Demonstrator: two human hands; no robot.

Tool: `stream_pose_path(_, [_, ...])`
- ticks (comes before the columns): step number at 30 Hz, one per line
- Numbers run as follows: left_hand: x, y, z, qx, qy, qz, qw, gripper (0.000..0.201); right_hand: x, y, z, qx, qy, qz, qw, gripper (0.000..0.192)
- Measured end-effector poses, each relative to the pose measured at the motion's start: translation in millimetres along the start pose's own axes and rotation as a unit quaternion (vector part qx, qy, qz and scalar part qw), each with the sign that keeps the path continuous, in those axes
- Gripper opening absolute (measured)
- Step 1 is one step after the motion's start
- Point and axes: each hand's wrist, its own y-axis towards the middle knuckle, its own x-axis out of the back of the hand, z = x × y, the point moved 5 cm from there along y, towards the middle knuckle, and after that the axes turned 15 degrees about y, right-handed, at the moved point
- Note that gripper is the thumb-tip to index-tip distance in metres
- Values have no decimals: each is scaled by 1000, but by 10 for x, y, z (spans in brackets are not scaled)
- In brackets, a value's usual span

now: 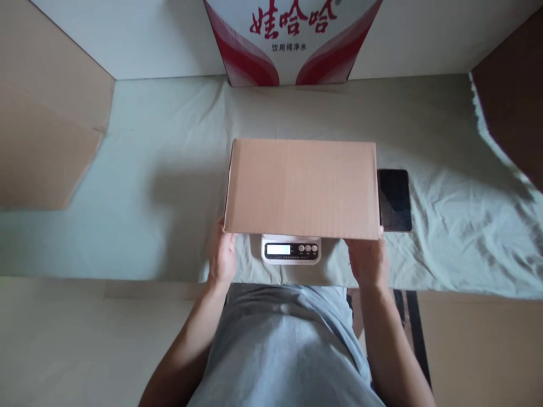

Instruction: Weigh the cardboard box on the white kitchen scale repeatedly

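Note:
A plain brown cardboard box [302, 189] spans the space between my two hands. My left hand [222, 255] grips its near left corner, the fingers mostly hidden along the side. At the near right corner my right hand [370, 260] holds the box, its fingers largely out of sight beneath and behind the edge. A white digital scale [291, 260] shows its front panel, with a lit display and several round buttons, below the near edge of the box. The rest of the scale is covered. Whether the box rests on it or hovers above, I cannot tell.
A black phone [395, 200] lies just right of the box. Pale green cloth [127, 164] covers the table, wrinkled at the right. A red and white printed carton panel [292, 62] stands at the back; brown cardboard panels [46, 124] flank the left and right sides.

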Motion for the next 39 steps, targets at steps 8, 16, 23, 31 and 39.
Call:
stream_pose_path(8, [-46,-235,-499,-120,18,14,992,32,-222,-260,239,128,-53,55,989,44])
stream_pose_path(16, [-310,-63,-1091,-206,45,11,978,49,-641,-50,565,189,-67,95,975,45])
stream_pose_path(23, [-492,544,-1220,-252,71,18,965,50,-819,450,619,212,-68,99,970,36])
stream_pose_path(31, [-576,920,-851,-182,89,23,979,47,-623,806,257,177,-211,57,960,48])
stream_pose_path(39, [-621,1048,-700,-129,78,21,988,59,-639,942,161,148,-212,77,963,50])
